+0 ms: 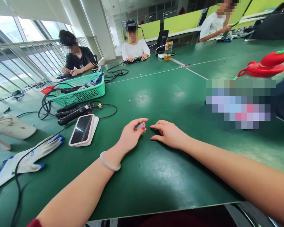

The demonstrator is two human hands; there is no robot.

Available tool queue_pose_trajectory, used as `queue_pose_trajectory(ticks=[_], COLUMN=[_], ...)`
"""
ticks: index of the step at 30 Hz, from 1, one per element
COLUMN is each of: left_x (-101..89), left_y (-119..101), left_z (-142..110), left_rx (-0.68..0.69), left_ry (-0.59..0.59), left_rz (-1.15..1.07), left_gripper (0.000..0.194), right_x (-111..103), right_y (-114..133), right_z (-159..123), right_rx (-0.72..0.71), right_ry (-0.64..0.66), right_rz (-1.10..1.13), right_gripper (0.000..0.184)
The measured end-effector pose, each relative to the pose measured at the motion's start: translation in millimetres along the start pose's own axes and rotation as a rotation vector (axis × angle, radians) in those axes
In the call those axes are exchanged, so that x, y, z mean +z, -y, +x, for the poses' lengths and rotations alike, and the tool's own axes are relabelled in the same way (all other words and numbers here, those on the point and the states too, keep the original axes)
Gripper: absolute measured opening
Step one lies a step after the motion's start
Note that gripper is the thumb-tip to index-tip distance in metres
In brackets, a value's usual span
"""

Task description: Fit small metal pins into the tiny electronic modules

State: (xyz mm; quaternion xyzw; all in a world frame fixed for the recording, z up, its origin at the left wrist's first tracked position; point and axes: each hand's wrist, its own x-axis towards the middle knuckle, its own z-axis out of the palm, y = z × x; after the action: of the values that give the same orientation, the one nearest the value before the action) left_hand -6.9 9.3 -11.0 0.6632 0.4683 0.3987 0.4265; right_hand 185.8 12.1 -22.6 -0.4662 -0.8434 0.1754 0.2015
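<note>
My left hand (132,135) is closed round a small bluish-grey, translucent thing with short prongs (140,126), held between thumb and fingers just above the green table. Most of it is hidden by the fingers, and its exact kind does not show. My right hand (168,133) rests close by on the right, thumb and index finger apart, with nothing between them. Its fingertips point towards the held thing without touching it. To the left of my left hand lies a phone with a pink rim (82,128) on a white slab-like item.
Left of the phone are a white glove with blue fingertips (35,156) and a black cable (18,186). Behind stand black stick-shaped devices (73,114) and a green basket (85,94). A red-lidded bottle (260,70) is at right. Several people sit farther back.
</note>
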Motion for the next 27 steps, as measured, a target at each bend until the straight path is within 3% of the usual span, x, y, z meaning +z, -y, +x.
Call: queue_pose_trajectory(ticks=[9,18,27], left_x=[4.8,0.1,-1.5], left_y=[-8.3,-8.0,-3.8], left_z=[-8.1,-7.0,-5.6], left_rx=[-0.092,-0.224,-0.216], left_ry=[0.236,0.168,0.206], left_rz=[-0.334,-0.681,-0.727], left_gripper=[0.038,0.034,0.030], right_x=[-2.6,-4.5,-2.2], right_y=[4.8,7.3,5.5], right_z=[-0.4,-3.9,-4.0], right_rx=[-0.032,-0.112,-0.137], right_ry=[0.023,0.029,0.006], right_rz=[0.060,0.048,0.005], right_gripper=[0.015,0.018,0.020])
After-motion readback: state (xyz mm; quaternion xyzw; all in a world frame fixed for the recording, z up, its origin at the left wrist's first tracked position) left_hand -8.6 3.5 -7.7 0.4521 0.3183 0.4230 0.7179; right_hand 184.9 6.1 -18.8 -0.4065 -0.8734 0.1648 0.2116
